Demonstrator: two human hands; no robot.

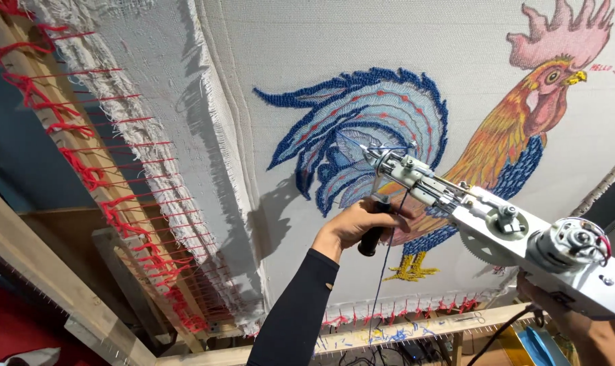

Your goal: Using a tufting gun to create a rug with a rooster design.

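Behind the tufting gun (497, 224), right hand (558, 308) mostly hidden; left hand (362, 220) grips handle (372, 237)

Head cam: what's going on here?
A person is working a tufting gun against a stretched white cloth bearing a rooster design. The left hand grips the gun's black front handle; the right hand holds the rear, below the motor. The needle tip sits on the blue tail feathers, which are already tufted. Blue yarn hangs down from the gun. Red lacing ties the cloth to a wooden frame.
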